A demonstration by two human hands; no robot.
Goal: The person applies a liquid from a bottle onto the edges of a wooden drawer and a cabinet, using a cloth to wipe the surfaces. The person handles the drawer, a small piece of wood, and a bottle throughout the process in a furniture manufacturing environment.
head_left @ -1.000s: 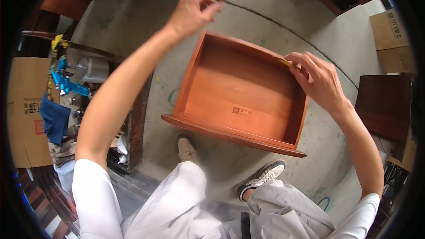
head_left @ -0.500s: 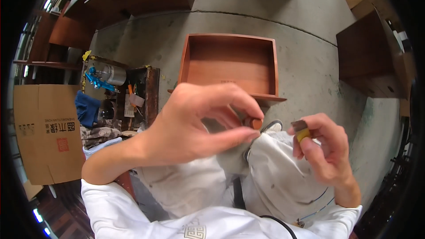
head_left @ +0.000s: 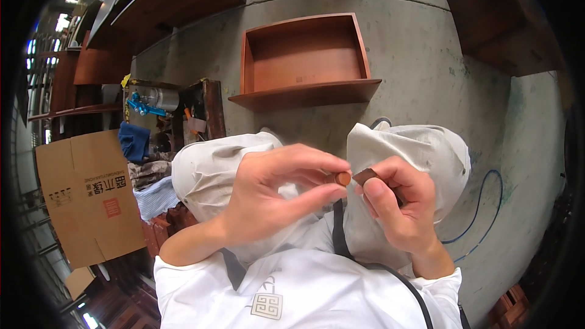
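Note:
My left hand [head_left: 274, 189] pinches a short orange-brown stick [head_left: 343, 178] with a round flat end, like a wax filler stick, between thumb and fingertips. Facing it, my right hand [head_left: 399, 198] grips a small flat dark metal blade [head_left: 364, 176], thumb pressed on it. The blade's edge sits close to the stick's end; whether they touch I cannot tell. Both hands are over my lap. Beyond my knees a reddish-brown wooden drawer [head_left: 304, 94] rests on the concrete floor, open side up, its wider front panel toward me.
On the left stands a worn tool box [head_left: 214, 109] with a blue spray gun [head_left: 145, 105]. A blue cloth [head_left: 134, 141] and a cardboard sheet [head_left: 91, 201] are nearby. Dark wooden furniture [head_left: 499, 21] stands far right. A blue hose [head_left: 501, 198] curves across the floor.
My hands have come together, bringing the blade beside the stick. Both are lower, nearer my body. My view has shifted, so the drawer appears higher and my knees show more.

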